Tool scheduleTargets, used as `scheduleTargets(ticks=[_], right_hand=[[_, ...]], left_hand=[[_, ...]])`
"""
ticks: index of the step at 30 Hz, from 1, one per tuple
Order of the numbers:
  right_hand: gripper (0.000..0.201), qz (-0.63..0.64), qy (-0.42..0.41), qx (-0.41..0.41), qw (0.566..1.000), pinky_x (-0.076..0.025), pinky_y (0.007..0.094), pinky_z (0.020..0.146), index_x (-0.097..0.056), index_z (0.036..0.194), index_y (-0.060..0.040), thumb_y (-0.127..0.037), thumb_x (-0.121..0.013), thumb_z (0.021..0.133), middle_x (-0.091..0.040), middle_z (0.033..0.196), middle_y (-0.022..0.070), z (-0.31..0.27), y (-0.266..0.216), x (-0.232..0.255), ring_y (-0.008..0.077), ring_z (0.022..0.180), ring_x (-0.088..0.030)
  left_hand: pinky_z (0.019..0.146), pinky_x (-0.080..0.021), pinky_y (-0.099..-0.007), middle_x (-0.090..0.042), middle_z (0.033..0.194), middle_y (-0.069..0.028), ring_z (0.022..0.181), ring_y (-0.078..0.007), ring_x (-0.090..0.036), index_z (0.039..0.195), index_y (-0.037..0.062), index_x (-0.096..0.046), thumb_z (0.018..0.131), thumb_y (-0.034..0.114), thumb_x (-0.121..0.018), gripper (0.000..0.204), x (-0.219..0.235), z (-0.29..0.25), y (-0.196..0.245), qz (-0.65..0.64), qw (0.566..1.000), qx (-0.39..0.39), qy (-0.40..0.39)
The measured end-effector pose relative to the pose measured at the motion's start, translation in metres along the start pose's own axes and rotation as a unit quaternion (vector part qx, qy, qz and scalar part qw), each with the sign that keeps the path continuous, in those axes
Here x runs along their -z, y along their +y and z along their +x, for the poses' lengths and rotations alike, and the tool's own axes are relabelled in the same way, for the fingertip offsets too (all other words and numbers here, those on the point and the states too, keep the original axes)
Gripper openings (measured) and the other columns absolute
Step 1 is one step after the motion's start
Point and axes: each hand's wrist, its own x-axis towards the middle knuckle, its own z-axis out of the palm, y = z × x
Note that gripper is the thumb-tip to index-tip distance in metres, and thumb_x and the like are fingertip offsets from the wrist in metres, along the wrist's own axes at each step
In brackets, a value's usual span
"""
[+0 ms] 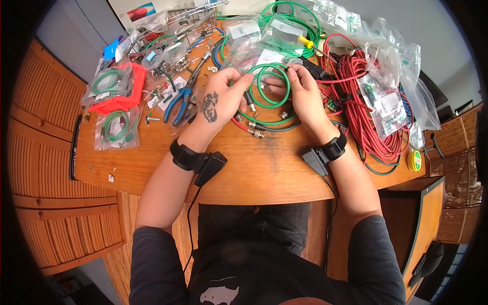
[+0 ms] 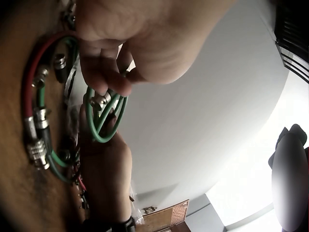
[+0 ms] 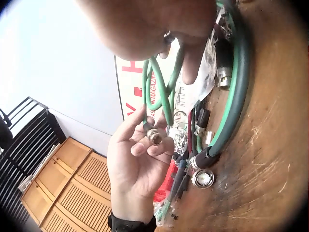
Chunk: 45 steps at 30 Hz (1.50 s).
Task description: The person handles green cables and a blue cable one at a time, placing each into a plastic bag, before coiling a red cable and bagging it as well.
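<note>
Both hands hold a small coil of green cable (image 1: 271,106) above the table. My left hand (image 1: 223,95) grips its left side; in the right wrist view, a silver BNC-style connector (image 3: 154,137) on the cable end shows at that hand's fingers. On the coil's other side, my right hand (image 1: 308,99) pinches the loops between thumb and fingers. Below the hands lie a red cable's silver connector (image 1: 258,134) and a dark green cable (image 3: 241,72) with metal ends.
Blue-handled pliers (image 1: 179,105) lie left of the hands, near a red bin (image 1: 133,90) and bagged green coils (image 1: 116,126). A large red cable bundle (image 1: 373,122) fills the right side. Plastic bags (image 1: 244,33) and more green cable (image 1: 316,30) stand behind. A yellow tin (image 1: 415,160) sits near the right edge.
</note>
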Motion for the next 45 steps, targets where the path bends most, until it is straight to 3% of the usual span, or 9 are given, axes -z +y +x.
scheduleTargets(ticks=[10,12,20,23,28,35,38,40,45], right_hand=[[0.025,-0.117,0.054,0.083,0.988,-0.059,0.0311,0.082,-0.047,0.117,0.0036,-0.017,-0.041,0.105,-0.063,0.112,0.0180,-0.009,-0.015,-0.009,0.0251,0.096,-0.070],[0.021,-0.084,0.089,0.161,0.979,-0.060,0.0292,0.076,-0.048,0.116,0.0051,-0.012,-0.043,0.104,-0.066,0.106,0.0185,-0.010,-0.014,-0.014,0.0251,0.093,-0.071],[0.021,-0.033,0.043,0.154,0.987,-0.058,0.0303,0.079,-0.038,0.120,0.0011,-0.015,-0.037,0.106,-0.065,0.109,0.0201,-0.017,-0.014,-0.022,0.0240,0.096,-0.070],[0.021,-0.069,0.023,0.153,0.986,-0.055,0.0309,0.083,-0.037,0.120,0.0005,-0.016,-0.035,0.106,-0.066,0.109,0.0204,-0.015,-0.010,-0.019,0.0244,0.097,-0.069],[0.022,-0.101,-0.063,0.115,0.986,-0.050,0.0325,0.090,-0.035,0.119,0.0006,-0.018,-0.033,0.107,-0.065,0.114,0.0202,-0.011,0.000,-0.013,0.0219,0.106,-0.065],[0.036,-0.094,-0.045,0.013,0.994,-0.050,0.0275,0.086,-0.041,0.132,0.0009,-0.024,-0.040,0.106,-0.066,0.109,0.0103,-0.013,-0.008,-0.009,0.0153,0.101,-0.062],[0.033,-0.103,-0.093,0.010,0.990,-0.049,0.0258,0.081,-0.056,0.125,0.0005,-0.023,-0.051,0.102,-0.066,0.104,0.0077,-0.005,0.002,0.002,0.0126,0.097,-0.062],[0.024,-0.322,-0.073,0.207,0.921,-0.050,0.0256,0.075,-0.066,0.108,0.0022,-0.018,-0.060,0.097,-0.066,0.101,0.0088,0.000,0.000,0.006,0.0118,0.088,-0.063],[0.019,-0.269,-0.062,0.094,0.956,-0.051,0.0254,0.068,-0.066,0.102,0.0045,-0.012,-0.064,0.094,-0.068,0.094,0.0097,-0.010,-0.009,0.000,0.0129,0.077,-0.065]], left_hand=[[0.063,-0.055,-0.0345,-0.067,0.090,-0.0095,0.064,-0.0192,-0.065,0.090,0.0016,-0.058,0.093,0.012,-0.063,0.012,-0.009,-0.006,-0.002,-0.221,0.964,0.124,-0.077],[0.065,-0.055,-0.0352,-0.067,0.091,-0.0101,0.066,-0.0194,-0.066,0.091,0.0015,-0.058,0.093,0.012,-0.063,0.012,-0.012,-0.006,-0.008,-0.249,0.958,0.119,-0.080],[0.067,-0.057,-0.0371,-0.066,0.088,-0.0126,0.069,-0.0229,-0.068,0.098,-0.0030,-0.058,0.091,0.008,-0.060,0.013,-0.019,-0.009,-0.003,-0.296,0.953,0.068,-0.026],[0.066,-0.056,-0.0351,-0.067,0.093,-0.0101,0.066,-0.0190,-0.065,0.100,-0.0005,-0.058,0.093,0.007,-0.056,0.011,-0.014,-0.005,-0.004,-0.272,0.955,0.070,-0.090],[0.061,-0.054,-0.0325,-0.066,0.092,-0.0081,0.061,-0.0158,-0.061,0.104,-0.0013,-0.059,0.094,0.010,-0.058,0.015,-0.012,-0.005,-0.006,-0.244,0.969,0.042,0.018],[0.050,-0.045,-0.0241,-0.063,0.086,-0.0058,0.056,-0.0116,-0.057,0.102,-0.0014,-0.059,0.094,0.018,-0.065,0.022,-0.005,0.001,-0.009,-0.177,0.983,-0.035,0.028],[0.047,-0.040,-0.0225,-0.062,0.084,-0.0048,0.053,-0.0091,-0.053,0.102,-0.0014,-0.060,0.094,0.018,-0.065,0.022,-0.001,0.002,-0.007,-0.096,0.991,-0.068,0.069],[0.045,-0.037,-0.0221,-0.057,0.085,-0.0033,0.052,-0.0076,-0.051,0.103,-0.0040,-0.063,0.094,0.019,-0.066,0.025,0.003,0.003,-0.004,-0.022,0.993,-0.070,0.096],[0.046,-0.037,-0.0224,-0.050,0.096,-0.0041,0.051,-0.0076,-0.051,0.107,-0.0086,-0.063,0.096,0.018,-0.063,0.029,0.000,0.004,-0.006,0.055,0.978,-0.170,0.108]])
